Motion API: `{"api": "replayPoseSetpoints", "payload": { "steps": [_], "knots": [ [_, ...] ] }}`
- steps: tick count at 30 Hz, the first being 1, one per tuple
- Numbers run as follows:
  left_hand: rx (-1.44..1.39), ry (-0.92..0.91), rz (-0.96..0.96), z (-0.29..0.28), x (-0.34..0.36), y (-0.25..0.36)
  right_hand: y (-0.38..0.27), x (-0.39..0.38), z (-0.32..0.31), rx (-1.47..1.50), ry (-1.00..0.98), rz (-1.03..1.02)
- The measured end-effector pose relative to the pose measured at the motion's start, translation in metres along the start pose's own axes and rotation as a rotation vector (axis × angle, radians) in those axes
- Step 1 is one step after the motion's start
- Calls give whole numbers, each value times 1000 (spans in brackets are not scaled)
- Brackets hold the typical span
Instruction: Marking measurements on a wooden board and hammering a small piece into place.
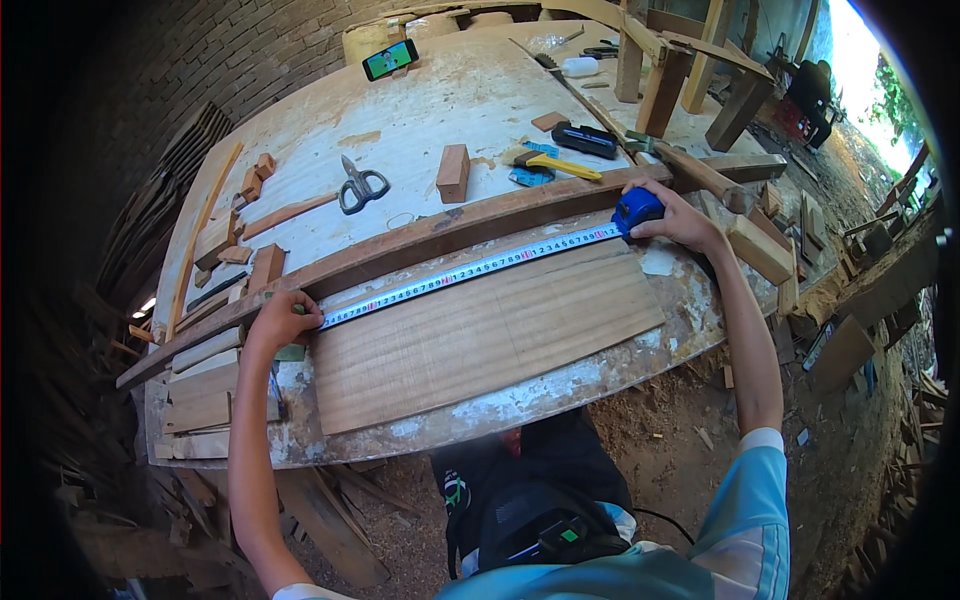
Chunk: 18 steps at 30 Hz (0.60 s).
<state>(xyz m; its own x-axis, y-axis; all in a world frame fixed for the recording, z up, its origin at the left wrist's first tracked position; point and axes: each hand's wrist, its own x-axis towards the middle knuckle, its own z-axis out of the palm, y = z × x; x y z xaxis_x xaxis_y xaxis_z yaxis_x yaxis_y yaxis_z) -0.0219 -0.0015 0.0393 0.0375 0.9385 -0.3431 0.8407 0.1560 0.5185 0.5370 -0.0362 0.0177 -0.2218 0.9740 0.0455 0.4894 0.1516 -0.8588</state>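
A light brown wooden board (485, 340) lies flat on the worn worktable. A white tape measure blade (470, 270) stretches along the board's far edge, beside a long darker wooden bar (420, 240). My left hand (290, 320) pinches the tape's left end at the board's upper left corner; its exact fingertip grip is partly hidden. My right hand (665, 220) grips the blue tape measure case (635, 208) at the board's right end.
Behind lie scissors (360, 185), a wooden block (452, 175), a yellow-handled tool (560, 165), a black tool (585, 140) and a propped phone (390, 60). Several offcuts (200, 400) sit left; wooden legs (660, 90) stand at back right. The table's front edge (480, 415) is near me.
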Motion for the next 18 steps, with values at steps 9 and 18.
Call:
{"api": "replayPoseSetpoints", "payload": {
  "steps": [9,18],
  "knots": [
    [14,-20,-4,-2,3,4,6,2,0,46,0,-19],
    [62,-30,-41,-7,-1,15,6,2,0,-50,15,-38]
  ]
}}
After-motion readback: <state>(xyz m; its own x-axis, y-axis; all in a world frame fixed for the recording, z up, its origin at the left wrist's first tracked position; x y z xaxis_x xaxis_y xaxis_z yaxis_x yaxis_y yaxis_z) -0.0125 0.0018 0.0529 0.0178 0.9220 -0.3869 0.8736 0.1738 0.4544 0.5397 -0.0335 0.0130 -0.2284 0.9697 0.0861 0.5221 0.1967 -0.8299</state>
